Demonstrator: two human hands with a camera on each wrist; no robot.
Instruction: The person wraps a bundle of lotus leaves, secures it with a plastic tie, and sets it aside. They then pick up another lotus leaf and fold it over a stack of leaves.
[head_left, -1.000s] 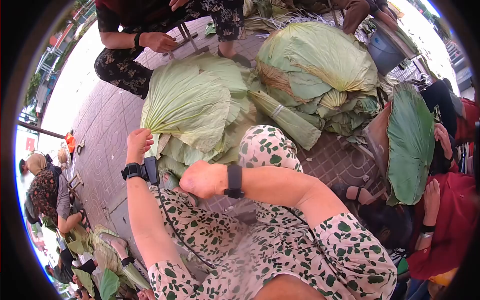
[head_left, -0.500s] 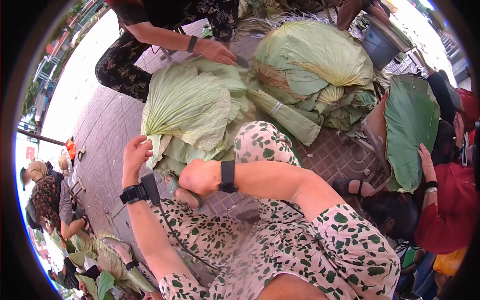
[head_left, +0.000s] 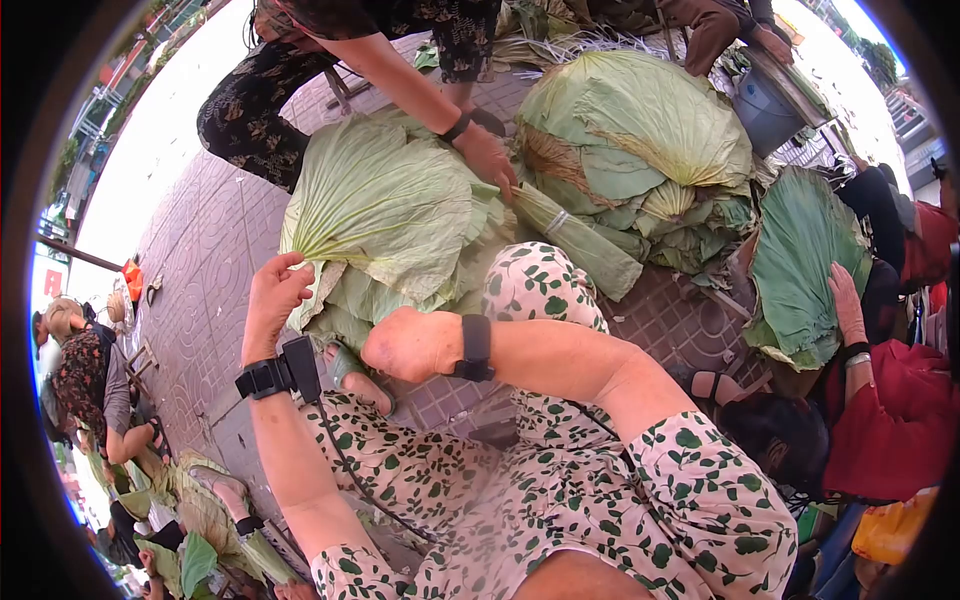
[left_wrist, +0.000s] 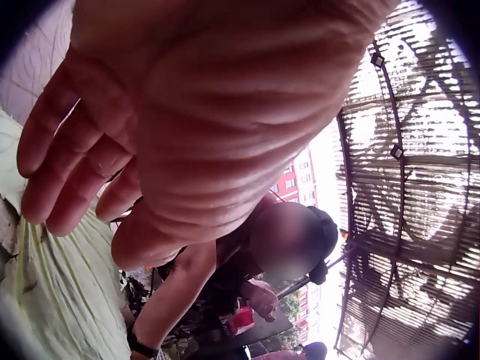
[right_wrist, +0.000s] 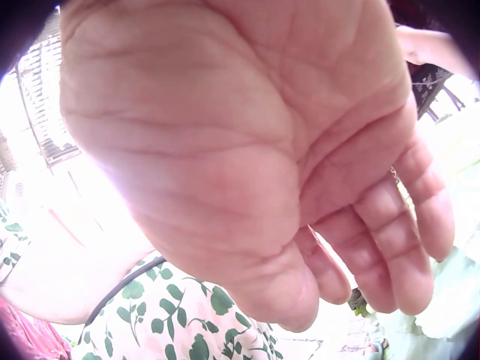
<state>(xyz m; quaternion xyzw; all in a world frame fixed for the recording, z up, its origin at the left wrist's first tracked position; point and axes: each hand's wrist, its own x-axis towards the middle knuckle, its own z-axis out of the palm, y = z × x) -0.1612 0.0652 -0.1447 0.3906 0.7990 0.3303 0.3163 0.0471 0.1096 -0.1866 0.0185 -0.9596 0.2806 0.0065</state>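
A large pale-green dried leaf [head_left: 385,205], its veins fanning from the left end, tops a stack of similar leaves before my knees. My left hand [head_left: 272,305] is at that left end, fingertips right by the point where the veins meet. In the left wrist view its fingers [left_wrist: 64,176] are loosely bent over the leaf, the thumb apart from them. At the stack's near edge is my right hand [head_left: 405,345], its fingers hidden from the head view. The right wrist view shows its fingers [right_wrist: 386,240] relaxed, with nothing in the palm.
Across the stack, another person's hand [head_left: 487,158] grips the end of a tied leaf bundle [head_left: 580,235]. A taller leaf pile [head_left: 640,120] stands beyond it, with a grey-blue bucket [head_left: 768,112] behind. At right a person in red holds a green leaf [head_left: 805,265].
The person opposite has reached across to the tied bundle and now grips its end. The green leaf at right has shifted and dropped lower. My hands have moved only slightly.
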